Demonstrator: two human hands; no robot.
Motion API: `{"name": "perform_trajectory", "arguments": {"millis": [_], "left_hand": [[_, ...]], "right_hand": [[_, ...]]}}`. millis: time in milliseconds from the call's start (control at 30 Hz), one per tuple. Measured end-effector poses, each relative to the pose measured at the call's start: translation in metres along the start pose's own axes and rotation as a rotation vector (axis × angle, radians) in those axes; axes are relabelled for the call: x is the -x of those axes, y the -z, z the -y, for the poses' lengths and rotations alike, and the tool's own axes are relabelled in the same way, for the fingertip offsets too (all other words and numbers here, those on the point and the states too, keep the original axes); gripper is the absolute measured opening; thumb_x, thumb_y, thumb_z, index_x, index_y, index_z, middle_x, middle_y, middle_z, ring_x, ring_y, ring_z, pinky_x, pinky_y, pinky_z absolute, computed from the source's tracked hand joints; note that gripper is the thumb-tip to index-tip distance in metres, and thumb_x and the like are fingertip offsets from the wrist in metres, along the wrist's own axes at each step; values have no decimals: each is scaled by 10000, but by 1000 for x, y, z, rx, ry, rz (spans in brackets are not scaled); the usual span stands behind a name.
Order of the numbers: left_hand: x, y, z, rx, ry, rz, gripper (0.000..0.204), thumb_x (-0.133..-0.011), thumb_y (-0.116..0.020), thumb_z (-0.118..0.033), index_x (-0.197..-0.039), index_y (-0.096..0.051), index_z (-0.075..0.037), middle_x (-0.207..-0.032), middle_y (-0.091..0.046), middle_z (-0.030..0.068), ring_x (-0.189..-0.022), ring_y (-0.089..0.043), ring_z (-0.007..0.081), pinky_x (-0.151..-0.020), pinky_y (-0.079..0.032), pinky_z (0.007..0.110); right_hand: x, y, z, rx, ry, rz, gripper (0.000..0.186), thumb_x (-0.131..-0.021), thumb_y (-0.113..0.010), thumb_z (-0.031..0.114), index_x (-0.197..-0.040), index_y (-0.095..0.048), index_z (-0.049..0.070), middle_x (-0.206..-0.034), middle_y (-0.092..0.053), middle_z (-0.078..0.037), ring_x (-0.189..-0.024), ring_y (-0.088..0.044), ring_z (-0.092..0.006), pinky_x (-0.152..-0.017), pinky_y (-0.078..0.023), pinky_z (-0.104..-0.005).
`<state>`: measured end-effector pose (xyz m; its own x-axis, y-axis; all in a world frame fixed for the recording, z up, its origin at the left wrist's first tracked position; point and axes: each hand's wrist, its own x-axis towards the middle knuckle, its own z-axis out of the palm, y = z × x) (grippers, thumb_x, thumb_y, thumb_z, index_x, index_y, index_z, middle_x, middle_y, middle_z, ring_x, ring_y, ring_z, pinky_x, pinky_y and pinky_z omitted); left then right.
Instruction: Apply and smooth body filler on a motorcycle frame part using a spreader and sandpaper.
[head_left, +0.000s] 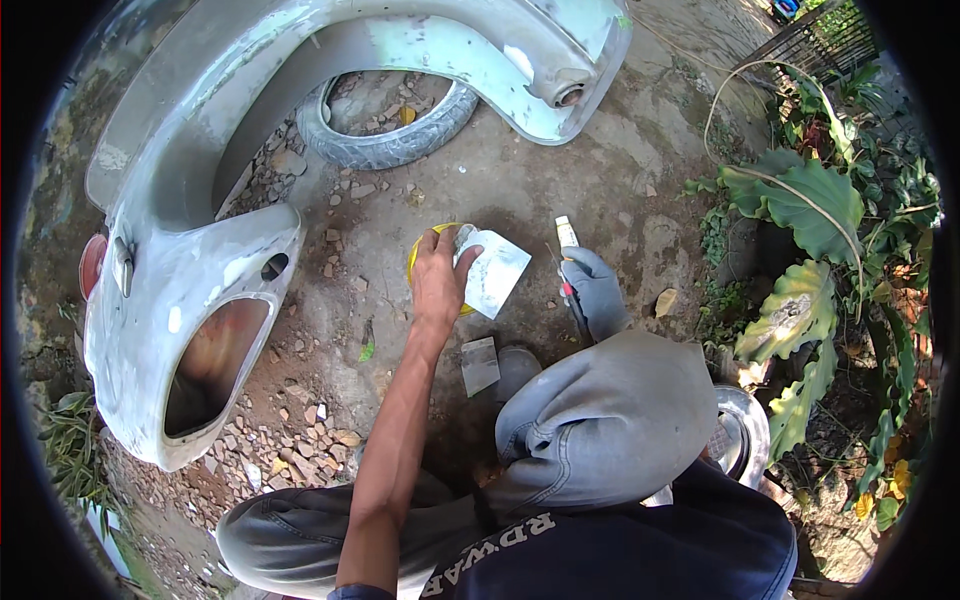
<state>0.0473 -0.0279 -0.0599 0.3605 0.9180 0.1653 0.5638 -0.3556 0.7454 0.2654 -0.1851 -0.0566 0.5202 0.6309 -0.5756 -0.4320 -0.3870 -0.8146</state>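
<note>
head view: a person works low over a round yellow container point(413, 258) on bare ground, and i look on from close by. a pale, flat sheet point(503, 272) lies over the container's right side and juts past it. the bare left hand point(438, 275) is on top of the container, thumb and fingers parted, the thumb at the sheet's edge; i cannot tell whether it pinches the sheet or only steadies it. right of the container, the gloved right hand point(598, 290) curls its fingers around a slim dark tool point(580, 318) with a red part; a white tube point(566, 232) shows just past the fingers, and i cannot tell if it is gripped too.

to handle this well, i would keep the sheet flat and level, brace the container lightly, and hold the tube's tip clear of grit.

as for writing, the dark shirt point(620, 550), nearer the person than the container, bears large pale letters, partly in sight. any print on the tube is too small to read.
</note>
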Motion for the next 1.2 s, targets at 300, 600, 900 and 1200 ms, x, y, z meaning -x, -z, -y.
{"name": "perform_trajectory", "arguments": {"millis": [300, 600, 900, 1200], "left_hand": [[-56, -1, 6, -49, -354, 226, 317, -916, -813, -120, -1230, -824, -79, -1148, -741, 158, -1091, -640, 382, -1025, -519, 469], [-65, 5, 16, -15, -330, 309, 353, -959, -798, -220, -1274, -791, -59, -1178, -735, 176, -1154, -662, 387, -1032, -540, 471], [-62, -1, 24, -21, -381, 275, 358, -975, -781, -264, -1275, -795, -69, -1218, -747, 167, -1166, -648, 384, -1048, -533, 484], [-63, -2, 21, -21, -372, 288, 354, -978, -775, -257, -1276, -789, -65, -1192, -742, 173, -1166, -653, 386, -1070, -522, 482]], "right_hand": [[-37, -44, 39, 1404, 1233, 233, 376, -956, -701, 138, -1332, -687, 140, -1046, -642, -102, -986, -637, -340, -864, -544, -478], [-47, -49, 33, 1577, 1417, 298, 528, -880, -685, 91, -1402, -648, 163, -981, -613, -79, -918, -601, -305, -841, -525, -462], [-44, -45, 39, 1538, 1451, 388, 516, -862, -684, 65, -1371, -676, 152, -943, -609, -80, -890, -620, -306, -800, -542, -444], [-26, -37, 25, 1572, 1481, 413, 566, -829, -700, 71, -1391, -662, 139, -961, -596, -66, -896, -611, -291, -787, -530, -450]]}}
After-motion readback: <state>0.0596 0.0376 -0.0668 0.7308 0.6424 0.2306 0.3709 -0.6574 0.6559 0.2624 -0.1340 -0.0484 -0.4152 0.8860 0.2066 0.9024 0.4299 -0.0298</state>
